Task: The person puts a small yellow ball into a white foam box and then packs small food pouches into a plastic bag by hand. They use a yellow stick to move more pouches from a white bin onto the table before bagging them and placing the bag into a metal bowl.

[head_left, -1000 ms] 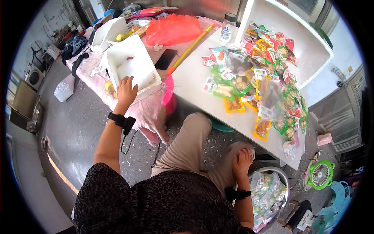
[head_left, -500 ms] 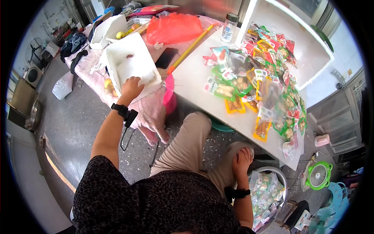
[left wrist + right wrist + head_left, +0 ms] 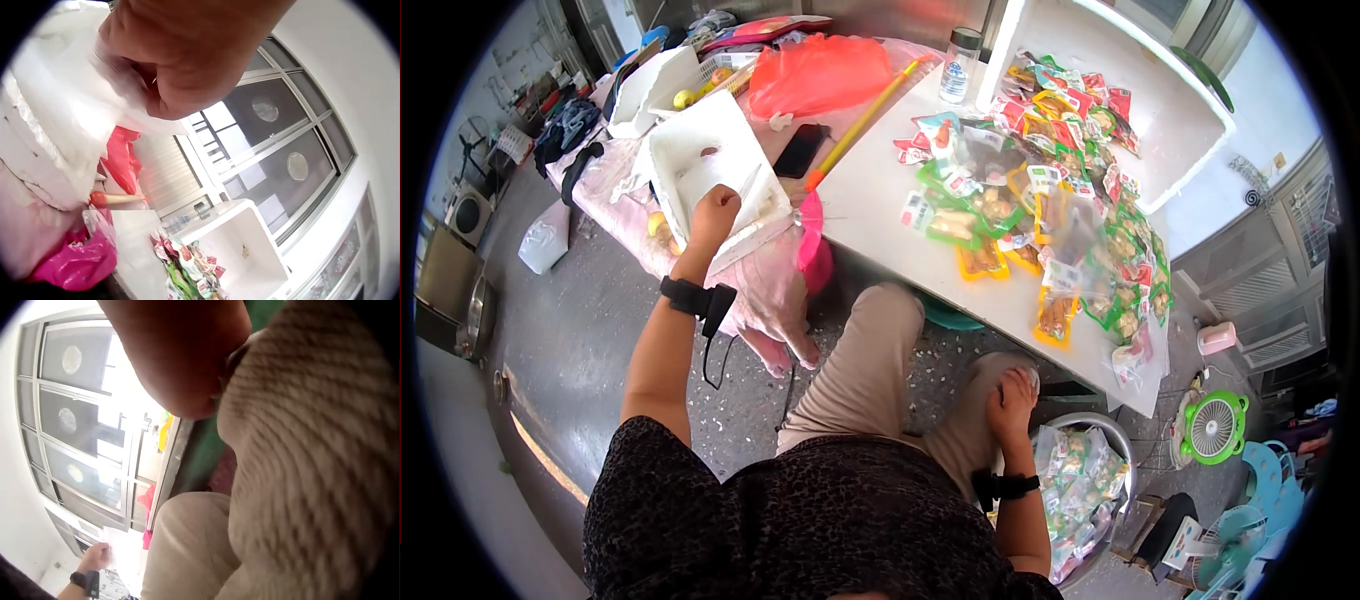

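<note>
My left hand [image 3: 714, 218] is raised over the white foam box [image 3: 682, 150], its fingers curled. In the left wrist view the left hand [image 3: 181, 56] pinches a translucent plastic sheet or bag [image 3: 69, 75]; which of the two, I cannot tell. A small brown item [image 3: 708, 152] lies in the box. My right hand [image 3: 1011, 405] rests on the trousered knee [image 3: 985, 385], fingers relaxed. In the right wrist view the right hand [image 3: 187, 356] is partly cut off beside the knee's fabric. Colourful food packets [image 3: 1060, 200] are heaped on the white table [image 3: 870, 210].
A black phone [image 3: 801, 150], a yellow stick [image 3: 863, 122] and a red bag [image 3: 820, 76] lie beyond the box. A clear bottle [image 3: 957, 72] stands near the large foam box [image 3: 1190, 130] tipped on its side. A metal basin [image 3: 1122, 440] of packets sits on the floor at right.
My left hand has closed its fingers and lifted a little from the foam box, with thin plastic between them. The right hand stays on the knee. The head view has shifted slightly.
</note>
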Tool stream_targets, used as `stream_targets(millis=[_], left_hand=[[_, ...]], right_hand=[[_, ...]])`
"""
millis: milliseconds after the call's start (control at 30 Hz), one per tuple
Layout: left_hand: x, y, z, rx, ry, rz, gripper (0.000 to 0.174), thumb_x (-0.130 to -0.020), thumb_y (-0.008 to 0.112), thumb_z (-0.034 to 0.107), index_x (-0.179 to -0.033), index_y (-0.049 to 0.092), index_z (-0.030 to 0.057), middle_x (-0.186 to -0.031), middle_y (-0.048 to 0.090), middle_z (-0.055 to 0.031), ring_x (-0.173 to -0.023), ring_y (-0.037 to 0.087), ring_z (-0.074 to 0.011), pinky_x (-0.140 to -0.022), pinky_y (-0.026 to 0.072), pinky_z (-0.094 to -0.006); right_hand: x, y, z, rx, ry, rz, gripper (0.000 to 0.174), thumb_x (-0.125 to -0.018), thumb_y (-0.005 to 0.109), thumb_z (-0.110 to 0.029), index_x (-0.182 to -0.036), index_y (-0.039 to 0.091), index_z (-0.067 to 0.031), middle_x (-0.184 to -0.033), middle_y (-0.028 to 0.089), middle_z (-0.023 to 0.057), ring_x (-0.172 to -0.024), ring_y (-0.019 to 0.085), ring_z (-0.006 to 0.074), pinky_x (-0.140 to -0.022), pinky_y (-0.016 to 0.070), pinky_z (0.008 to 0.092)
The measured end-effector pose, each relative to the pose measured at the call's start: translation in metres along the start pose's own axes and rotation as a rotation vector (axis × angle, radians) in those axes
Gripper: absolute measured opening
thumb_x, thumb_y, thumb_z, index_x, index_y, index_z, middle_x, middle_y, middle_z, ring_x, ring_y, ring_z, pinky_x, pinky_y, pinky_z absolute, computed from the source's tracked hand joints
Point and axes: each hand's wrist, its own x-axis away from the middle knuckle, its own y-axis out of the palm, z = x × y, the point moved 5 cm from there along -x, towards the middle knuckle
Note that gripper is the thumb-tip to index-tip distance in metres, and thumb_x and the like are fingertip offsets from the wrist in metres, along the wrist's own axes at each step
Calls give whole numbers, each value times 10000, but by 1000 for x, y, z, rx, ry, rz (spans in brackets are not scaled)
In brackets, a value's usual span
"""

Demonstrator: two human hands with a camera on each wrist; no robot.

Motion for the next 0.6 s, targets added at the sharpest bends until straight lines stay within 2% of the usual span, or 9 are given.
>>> stream_targets(millis=[33,133,200,267,333,400,467,500,600], left_hand=[[4,4,10,135,-52,-47,121,-729,527,119,-725,535,-1,-618,526,-44,-561,470,-105,-530,388,-229],[33,31,49,430,-134,-260,73,-748,519,84,-727,521,14,-625,492,17,-578,430,-50,-519,357,-184],[65,56,86,626,-82,-401,50,-752,522,56,-717,501,27,-626,467,36,-586,413,-36,-516,340,-169],[105,91,110,797,-193,-554,77,-747,539,59,-693,490,36,-617,460,42,-585,414,-34,-506,341,-173],[143,121,132,777,-156,-700,86,-749,546,76,-700,486,40,-614,460,41,-581,417,-35,-497,344,-181],[171,142,151,676,-32,-790,79,-749,548,85,-718,488,43,-614,467,32,-577,423,-39,-491,347,-186],[190,155,163,713,-32,-849,79,-749,549,91,-726,490,43,-620,472,23,-582,426,-42,-495,349,-186],[195,158,167,731,-33,-879,80,-748,549,94,-730,491,43,-624,475,19,-584,428,-44,-497,349,-186],[195,158,169,790,-165,-949,88,-755,545,111,-738,491,43,-629,472,15,-577,427,-51,-494,348,-189]], right_hand=[[-3,-5,1,-103,19,6,170,-650,533,-74,-813,524,-28,-905,533,115,-934,475,300,-791,350,404],[-23,-21,-14,-314,71,44,174,-688,545,-43,-855,519,-3,-848,542,139,-807,520,285,-712,407,360],[-34,-19,-18,-513,204,9,181,-714,554,-65,-880,517,-2,-811,548,118,-764,535,229,-683,420,312],[-53,-18,-38,-760,319,-119,189,-751,557,-100,-907,512,-3,-775,551,63,-722,526,123,-636,415,226],[-63,2,-53,-1063,449,-117,186,-768,556,-111,-913,508,-5,-755,529,6,-676,483,59,-596,390,178],[-67,25,-67,-1186,544,-321,194,-811,502,-151,-961,481,-30,-867,530,25,-784,508,93,-663,423,220],[-73,32,-86,-1270,555,-419,199,-819,490,-184,-949,481,-34,-873,525,22,-778,510,101,-658,429,231],[-77,33,-94,-1331,585,-335,185,-814,500,-197,-886,493,-26,-762,504,7,-661,458,69,-581,395,197],[-73,49,-89,-1450,667,-361,163,-825,475,-187,-868,491,-31,-783,510,14,-681,480,83,-613,420,214]])
